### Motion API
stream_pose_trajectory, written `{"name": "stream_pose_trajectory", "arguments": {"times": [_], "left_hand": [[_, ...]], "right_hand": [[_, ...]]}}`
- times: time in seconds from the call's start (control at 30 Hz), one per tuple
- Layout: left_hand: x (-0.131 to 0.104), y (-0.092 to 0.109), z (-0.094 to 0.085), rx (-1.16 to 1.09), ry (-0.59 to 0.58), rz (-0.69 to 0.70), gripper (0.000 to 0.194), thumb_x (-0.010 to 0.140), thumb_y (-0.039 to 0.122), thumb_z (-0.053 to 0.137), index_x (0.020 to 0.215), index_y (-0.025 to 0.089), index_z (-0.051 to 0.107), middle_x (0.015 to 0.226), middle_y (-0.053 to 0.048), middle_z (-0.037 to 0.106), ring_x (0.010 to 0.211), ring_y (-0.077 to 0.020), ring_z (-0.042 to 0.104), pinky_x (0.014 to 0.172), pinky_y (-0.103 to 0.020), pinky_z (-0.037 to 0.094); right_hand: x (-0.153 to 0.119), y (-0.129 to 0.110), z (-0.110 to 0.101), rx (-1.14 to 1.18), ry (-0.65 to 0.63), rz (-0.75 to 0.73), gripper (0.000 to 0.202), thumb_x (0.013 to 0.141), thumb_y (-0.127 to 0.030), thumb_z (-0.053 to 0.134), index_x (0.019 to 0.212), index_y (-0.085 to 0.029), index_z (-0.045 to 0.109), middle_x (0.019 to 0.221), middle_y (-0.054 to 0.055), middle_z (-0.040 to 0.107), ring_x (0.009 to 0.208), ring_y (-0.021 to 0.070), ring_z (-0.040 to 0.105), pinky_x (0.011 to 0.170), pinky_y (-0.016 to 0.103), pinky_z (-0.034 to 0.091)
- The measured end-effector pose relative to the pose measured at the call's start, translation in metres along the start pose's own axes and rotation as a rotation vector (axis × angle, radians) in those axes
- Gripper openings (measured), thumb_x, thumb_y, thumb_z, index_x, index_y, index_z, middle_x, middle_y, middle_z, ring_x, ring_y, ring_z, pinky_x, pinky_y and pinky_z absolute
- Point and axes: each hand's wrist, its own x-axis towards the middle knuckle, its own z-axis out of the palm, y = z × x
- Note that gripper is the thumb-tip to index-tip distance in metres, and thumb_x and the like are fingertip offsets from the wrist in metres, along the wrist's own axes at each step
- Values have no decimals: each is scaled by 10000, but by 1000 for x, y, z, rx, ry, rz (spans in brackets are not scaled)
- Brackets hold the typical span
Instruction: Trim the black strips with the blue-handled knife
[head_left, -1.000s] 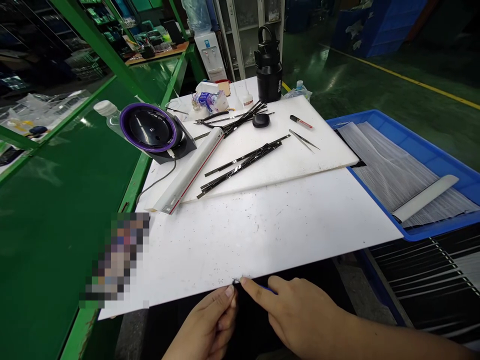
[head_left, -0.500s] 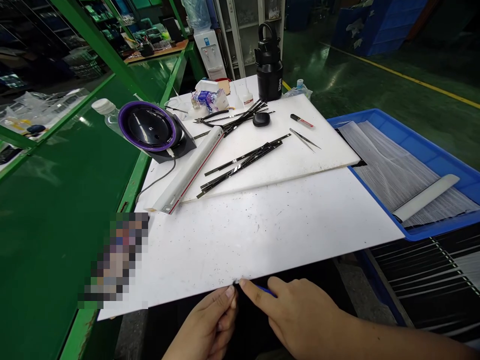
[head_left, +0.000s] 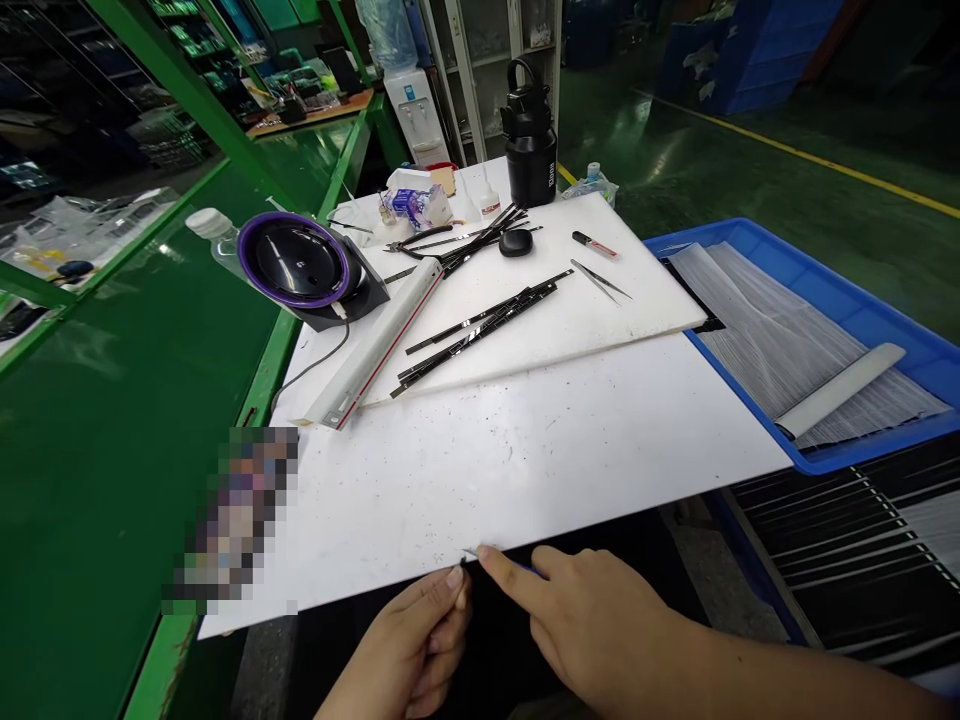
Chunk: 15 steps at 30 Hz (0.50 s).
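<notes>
My left hand (head_left: pixel 420 635) is closed in a pinch at the near edge of the white tabletop. A tiny dark piece (head_left: pixel 463 562) shows at its thumb tip, too small to name. My right hand (head_left: pixel 592 610) is wrapped round a slim tool with a blue handle (head_left: pixel 527 570), its index finger stretched along it. The thin metal tip (head_left: pixel 470 552) pokes out past that finger, just above the left thumb and the dark piece. Most of the tool is hidden by the fingers. Beyond both hands, dark specks are scattered over the tabletop (head_left: pixel 600 430).
On a white foam board (head_left: pixel 637 300) lie black strips (head_left: pixel 480 335), tweezers (head_left: pixel 600 282), pliers (head_left: pixel 420 240) and a black case (head_left: pixel 516 242). A long pale bar (head_left: pixel 375 350) rests left, beside a purple-rimmed fan (head_left: pixel 296 260). A black bottle (head_left: pixel 529 150) stands behind; a blue tray (head_left: pixel 832 462) is right.
The tool's metal tip now shows more clearly beyond my right index finger. Both hands stay close together at the table edge, and the view has shifted slightly.
</notes>
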Motion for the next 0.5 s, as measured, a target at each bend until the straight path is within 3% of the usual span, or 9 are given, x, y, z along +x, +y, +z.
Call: {"name": "stream_pose_trajectory", "arguments": {"times": [0.5], "left_hand": [[-1, 1, 1, -12, -10, -10, 526, 793, 664, 547, 599, 204, 379, 485, 102, 246, 413, -36, 87, 376, -189, 44]], "right_hand": [[1, -3, -2, -102, 2, -35, 758, 809, -185, 524, 1466, -341, 179, 784, -15, 596, 472, 182, 559, 420, 313, 100]]}}
